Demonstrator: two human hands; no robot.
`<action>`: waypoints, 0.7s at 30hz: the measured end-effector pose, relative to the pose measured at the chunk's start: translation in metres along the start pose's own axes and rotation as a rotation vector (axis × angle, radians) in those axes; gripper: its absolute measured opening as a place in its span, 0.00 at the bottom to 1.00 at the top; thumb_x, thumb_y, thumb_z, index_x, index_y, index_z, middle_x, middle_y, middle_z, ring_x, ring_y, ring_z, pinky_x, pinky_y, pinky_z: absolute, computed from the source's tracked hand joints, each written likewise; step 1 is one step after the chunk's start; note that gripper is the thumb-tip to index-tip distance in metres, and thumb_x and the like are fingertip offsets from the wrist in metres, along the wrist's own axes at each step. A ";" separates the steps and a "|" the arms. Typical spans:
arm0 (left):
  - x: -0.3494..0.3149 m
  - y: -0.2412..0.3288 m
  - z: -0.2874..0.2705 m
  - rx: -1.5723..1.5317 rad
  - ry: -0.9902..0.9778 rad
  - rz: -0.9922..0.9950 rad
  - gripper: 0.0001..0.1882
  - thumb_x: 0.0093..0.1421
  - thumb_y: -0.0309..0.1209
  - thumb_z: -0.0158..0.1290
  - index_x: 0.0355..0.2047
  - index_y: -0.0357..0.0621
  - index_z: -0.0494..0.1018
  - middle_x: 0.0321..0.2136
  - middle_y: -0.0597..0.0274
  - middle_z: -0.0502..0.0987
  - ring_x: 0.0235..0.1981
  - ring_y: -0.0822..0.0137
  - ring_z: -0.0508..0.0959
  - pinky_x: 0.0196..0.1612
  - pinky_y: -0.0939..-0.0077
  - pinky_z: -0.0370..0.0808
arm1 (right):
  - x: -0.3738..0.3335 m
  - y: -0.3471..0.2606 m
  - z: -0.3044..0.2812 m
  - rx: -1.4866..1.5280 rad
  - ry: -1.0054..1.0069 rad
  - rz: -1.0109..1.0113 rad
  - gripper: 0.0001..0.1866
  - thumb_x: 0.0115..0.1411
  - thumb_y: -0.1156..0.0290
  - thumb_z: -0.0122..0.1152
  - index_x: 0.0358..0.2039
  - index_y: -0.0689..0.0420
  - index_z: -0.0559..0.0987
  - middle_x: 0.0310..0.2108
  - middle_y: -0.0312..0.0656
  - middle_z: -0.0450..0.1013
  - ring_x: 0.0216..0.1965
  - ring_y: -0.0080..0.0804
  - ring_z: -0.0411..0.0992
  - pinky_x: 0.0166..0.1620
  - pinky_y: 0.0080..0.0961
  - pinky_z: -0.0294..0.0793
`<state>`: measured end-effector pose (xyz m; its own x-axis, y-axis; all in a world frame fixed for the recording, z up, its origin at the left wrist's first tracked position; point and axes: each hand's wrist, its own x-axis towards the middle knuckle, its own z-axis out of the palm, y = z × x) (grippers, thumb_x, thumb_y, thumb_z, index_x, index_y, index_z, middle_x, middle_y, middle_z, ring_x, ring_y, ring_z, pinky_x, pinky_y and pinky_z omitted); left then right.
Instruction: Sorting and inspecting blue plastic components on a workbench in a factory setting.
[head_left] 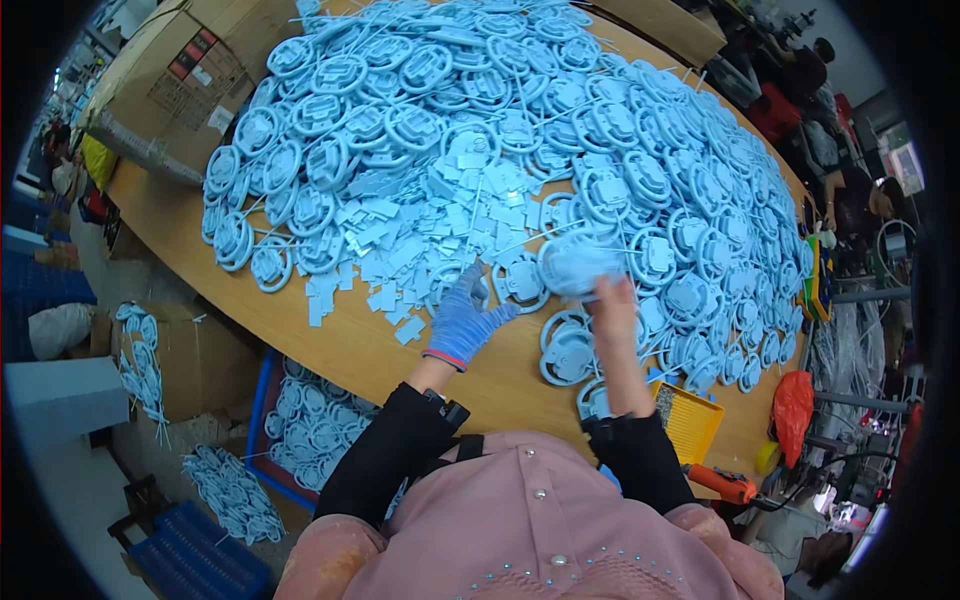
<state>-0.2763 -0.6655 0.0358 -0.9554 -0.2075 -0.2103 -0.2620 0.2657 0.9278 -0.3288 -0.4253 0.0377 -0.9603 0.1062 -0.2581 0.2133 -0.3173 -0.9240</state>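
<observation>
1. Blue plastic ring (578, 266), blurred, was at the right hand (613, 308), above the brown table (500, 398), just right of the left hand.
2. That bare right hand had its fingers clamped on the ring's near edge, though blur hid their exact placing.
3. On the left hand (464, 322), in a blue glove, thumb and forefinger were spread apart, near the small flat plates (400, 232); whether the fingertips touched anything, I could not tell.
4. Beyond both hands lay a heap of similar rings (690, 190).
5. Near the right forearm sat a yellow tray (697, 428) and an orange power tool (724, 485).
</observation>
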 end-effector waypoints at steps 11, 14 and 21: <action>0.003 0.001 -0.046 0.725 0.089 -0.288 0.40 0.47 0.49 0.62 0.55 0.39 0.65 0.50 0.44 0.70 0.53 0.49 0.69 0.56 0.61 0.65 | 0.002 0.056 0.102 -1.189 -0.611 -0.439 0.29 0.46 0.63 0.68 0.49 0.58 0.73 0.40 0.45 0.72 0.40 0.42 0.72 0.42 0.33 0.73; 0.009 -0.016 -0.048 0.715 0.107 -0.269 0.41 0.48 0.48 0.62 0.57 0.38 0.63 0.51 0.43 0.69 0.54 0.48 0.69 0.57 0.60 0.65 | -0.007 0.055 0.135 -1.355 -0.596 -0.537 0.29 0.44 0.62 0.69 0.47 0.56 0.74 0.40 0.46 0.71 0.43 0.46 0.70 0.44 0.37 0.72; 0.018 -0.048 -0.047 0.102 0.112 -0.270 0.42 0.48 0.34 0.66 0.59 0.34 0.58 0.48 0.48 0.71 0.48 0.61 0.73 0.50 0.71 0.72 | 0.000 0.061 0.130 -1.217 -0.616 -0.339 0.27 0.44 0.62 0.68 0.46 0.56 0.74 0.38 0.46 0.70 0.40 0.44 0.70 0.41 0.36 0.72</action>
<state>-0.2747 -0.7267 0.0019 -0.8297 -0.3849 -0.4044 -0.5222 0.2790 0.8059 -0.3391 -0.5674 0.0178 -0.8518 -0.5130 -0.1062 -0.3258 0.6775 -0.6594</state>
